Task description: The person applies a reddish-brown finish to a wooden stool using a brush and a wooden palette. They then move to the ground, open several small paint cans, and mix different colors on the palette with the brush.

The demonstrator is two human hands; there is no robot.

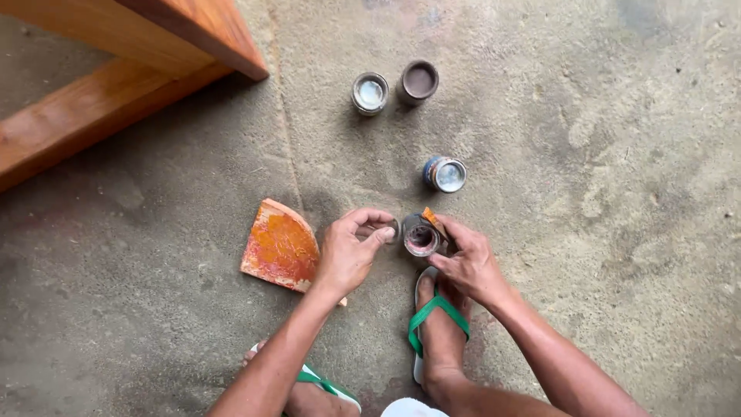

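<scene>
My left hand (351, 251) pinches a small round lid (384, 229) between thumb and fingers, just left of a small open tin (421, 237) on the concrete floor. My right hand (465, 259) grips that tin from the right side and holds a small orange-tipped tool (430, 217) against its rim. The tin's inside looks dark pinkish. A curved orange-stained shard of tile (280, 247) lies on the floor beside my left hand.
Three more small tins stand further away: a blue one (445, 174), a silver one (370, 93) and a brown-topped one (419, 81). An orange wooden furniture frame (116, 69) fills the upper left. My feet in green-strapped sandals (438, 316) are below my hands.
</scene>
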